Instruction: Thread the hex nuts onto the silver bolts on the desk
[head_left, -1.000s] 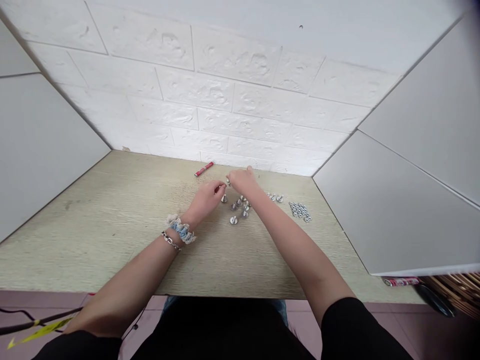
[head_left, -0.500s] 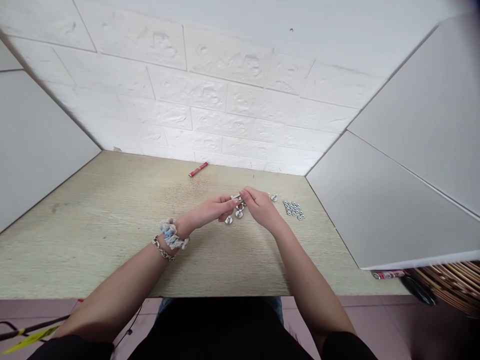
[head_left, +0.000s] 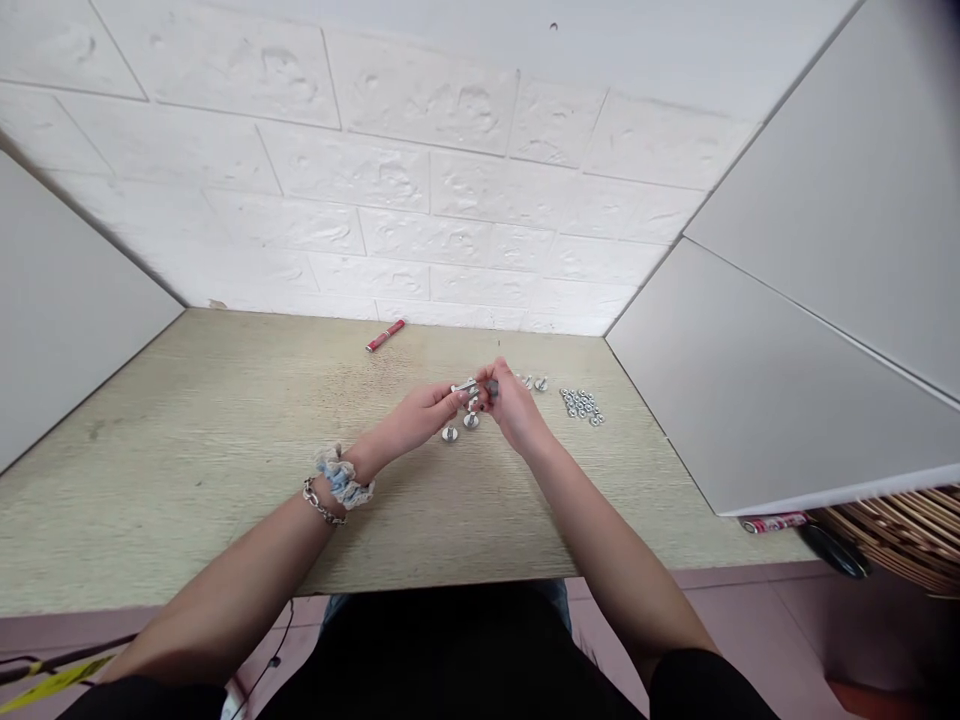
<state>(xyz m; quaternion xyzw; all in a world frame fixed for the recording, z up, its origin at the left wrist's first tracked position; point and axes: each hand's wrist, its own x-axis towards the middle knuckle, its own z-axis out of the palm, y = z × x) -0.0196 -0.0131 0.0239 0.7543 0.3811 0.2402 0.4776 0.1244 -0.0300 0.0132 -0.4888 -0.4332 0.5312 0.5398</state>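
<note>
Pinching a metal piece [head_left: 464, 389] over the middle of the tabletop [head_left: 225, 450], the left hand [head_left: 409, 418] faces the curled right hand [head_left: 517, 408], whose grip I cannot tell. A red tube [head_left: 385, 336] lies near the back edge and brick-patterned wall [head_left: 390, 175]; nuts [head_left: 581, 405] cluster toward the right edge.

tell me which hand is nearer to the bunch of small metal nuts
Right. The right hand is to the left of the nuts, apart from them; the left hand is farther left, beyond the right hand.
</note>
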